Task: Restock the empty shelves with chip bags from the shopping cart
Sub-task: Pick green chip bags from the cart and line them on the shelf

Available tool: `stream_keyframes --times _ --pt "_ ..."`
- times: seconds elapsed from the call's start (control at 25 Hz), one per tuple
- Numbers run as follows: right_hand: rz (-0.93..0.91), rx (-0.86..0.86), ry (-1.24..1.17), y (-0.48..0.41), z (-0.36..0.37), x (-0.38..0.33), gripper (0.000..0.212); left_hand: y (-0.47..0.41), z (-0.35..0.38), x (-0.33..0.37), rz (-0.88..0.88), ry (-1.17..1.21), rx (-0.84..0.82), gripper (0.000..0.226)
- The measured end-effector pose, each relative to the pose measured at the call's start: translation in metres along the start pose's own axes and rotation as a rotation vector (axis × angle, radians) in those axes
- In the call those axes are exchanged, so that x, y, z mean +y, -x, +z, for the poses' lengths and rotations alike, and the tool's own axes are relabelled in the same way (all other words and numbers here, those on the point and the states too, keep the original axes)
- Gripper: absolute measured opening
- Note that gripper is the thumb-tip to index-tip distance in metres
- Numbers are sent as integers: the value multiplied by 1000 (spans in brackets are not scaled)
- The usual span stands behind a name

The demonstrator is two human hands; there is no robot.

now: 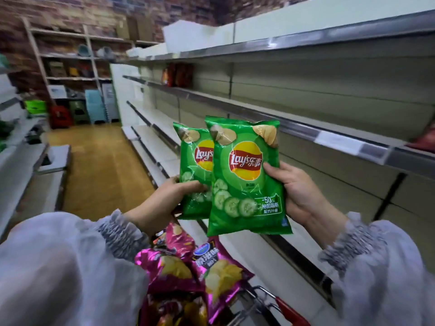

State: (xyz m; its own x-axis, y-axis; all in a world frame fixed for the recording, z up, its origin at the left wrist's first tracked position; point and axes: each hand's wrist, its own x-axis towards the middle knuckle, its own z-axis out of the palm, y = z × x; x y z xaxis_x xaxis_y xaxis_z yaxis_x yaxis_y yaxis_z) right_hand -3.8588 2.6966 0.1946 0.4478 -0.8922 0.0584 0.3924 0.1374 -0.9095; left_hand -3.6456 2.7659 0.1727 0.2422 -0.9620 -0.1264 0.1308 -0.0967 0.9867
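Observation:
I hold two green Lay's cucumber chip bags upright in front of the bare shelves. My left hand point(162, 203) grips the rear green bag point(194, 161) at its lower left edge. My right hand point(299, 194) grips the front green bag point(244, 180) by its right edge, thumb on the front. The front bag overlaps the rear one. Below them, purple chip bags point(188, 267) lie piled in the shopping cart point(277, 307), whose wire rim and red handle show at the bottom. The long metal-edged shelf point(306, 132) runs behind the bags.
A few red chip bags point(176, 75) stand on the upper shelf far back. A red bag point(423, 142) sits at the right edge of the nearer shelf. Lower white shelves point(153, 142) run along the aisle. Stools and crates point(77, 111) stand at the aisle's far end.

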Motion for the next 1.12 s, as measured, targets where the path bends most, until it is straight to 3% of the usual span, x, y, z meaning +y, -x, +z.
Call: stream_keyframes --times 0.2,0.56,0.72,0.88,1.12 --pt "-142 238 21 96 -79 -58 12 27 92 3 29 10 -209 58" --pt "-434 603 149 336 -184 -172 11 136 318 12 174 -9 -633 73" --pt "-451 765 175 414 -209 -201 10 175 392 16 185 -16 -804 69" --pt "-446 866 186 446 -219 -221 12 187 433 26 164 -10 -856 40" --pt "-489 958 243 430 -218 -248 13 164 455 50 182 4 -937 42"
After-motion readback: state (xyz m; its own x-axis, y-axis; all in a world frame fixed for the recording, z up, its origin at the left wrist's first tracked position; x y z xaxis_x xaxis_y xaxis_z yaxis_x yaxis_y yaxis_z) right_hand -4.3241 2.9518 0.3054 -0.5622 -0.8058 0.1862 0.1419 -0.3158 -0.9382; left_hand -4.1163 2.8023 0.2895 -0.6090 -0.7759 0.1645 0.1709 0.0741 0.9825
